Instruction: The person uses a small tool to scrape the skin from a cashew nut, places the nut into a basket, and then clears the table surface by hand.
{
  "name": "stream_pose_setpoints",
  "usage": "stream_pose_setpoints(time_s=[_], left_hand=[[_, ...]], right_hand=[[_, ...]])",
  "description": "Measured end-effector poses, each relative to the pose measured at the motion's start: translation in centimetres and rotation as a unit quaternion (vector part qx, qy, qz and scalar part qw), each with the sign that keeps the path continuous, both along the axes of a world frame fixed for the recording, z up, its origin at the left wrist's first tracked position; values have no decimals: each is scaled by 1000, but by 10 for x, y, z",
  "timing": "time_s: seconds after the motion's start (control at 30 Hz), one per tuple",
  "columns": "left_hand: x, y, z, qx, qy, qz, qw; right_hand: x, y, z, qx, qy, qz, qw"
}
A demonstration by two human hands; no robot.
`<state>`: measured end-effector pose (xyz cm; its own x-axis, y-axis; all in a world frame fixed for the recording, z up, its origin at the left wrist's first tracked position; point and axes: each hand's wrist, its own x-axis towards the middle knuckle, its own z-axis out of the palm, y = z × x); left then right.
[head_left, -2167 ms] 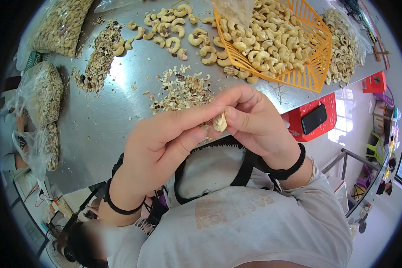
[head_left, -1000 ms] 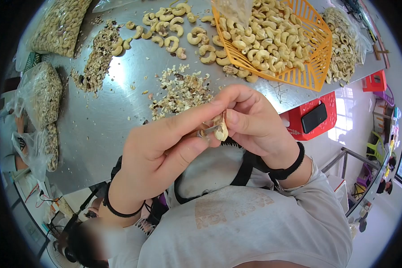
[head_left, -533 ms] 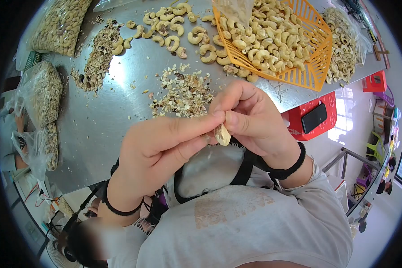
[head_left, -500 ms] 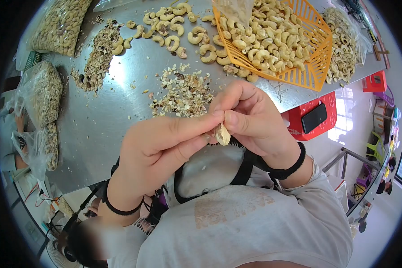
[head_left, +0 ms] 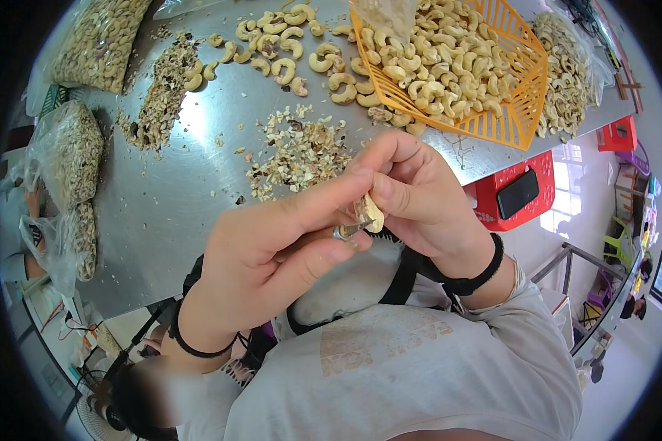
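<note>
Head view: my 2 hands meet just above my chest, at the near edge of the steel surface (head_left: 169,206). My right hand (head_left: 423,202) pinches 1 cashew (head_left: 371,211) between thumb and forefinger. My left hand (head_left: 272,257) is closed around a small blade (head_left: 348,231), and its metal tip touches the underside of the nut. The cashew looks pale and mostly bare; I cannot tell how much skin is left on it.

Just beyond my fingers lies a scrap pile (head_left: 301,151) of skin flakes, and a longer scrap heap (head_left: 162,95) sits further left. I judge the work well under way. The orange basket (head_left: 518,114) is heaped with clean nuts, while the loose cashews (head_left: 287,51) scattered beside it, some with dark patches, look like what remains to be scraped. A left bag (head_left: 99,37) and a right bag (head_left: 566,81) of nuts flank the surface.
</note>
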<state>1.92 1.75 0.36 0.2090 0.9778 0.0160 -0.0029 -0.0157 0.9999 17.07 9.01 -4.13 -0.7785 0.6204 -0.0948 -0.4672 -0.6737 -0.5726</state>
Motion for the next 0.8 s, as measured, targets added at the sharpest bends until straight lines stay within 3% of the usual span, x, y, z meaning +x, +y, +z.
stream_pose_setpoints(time_s=[0.1,0.27,0.8], left_hand=[[0,0,3,-23,30,-2,999],[-2,0,4,63,145,11,987],[2,-2,-3,-1,68,15,998]], right_hand=[[0,0,1,2,8,5,1000],[1,-2,2,11,-23,-10,1000],[1,-1,0,6,-3,-9,1000]])
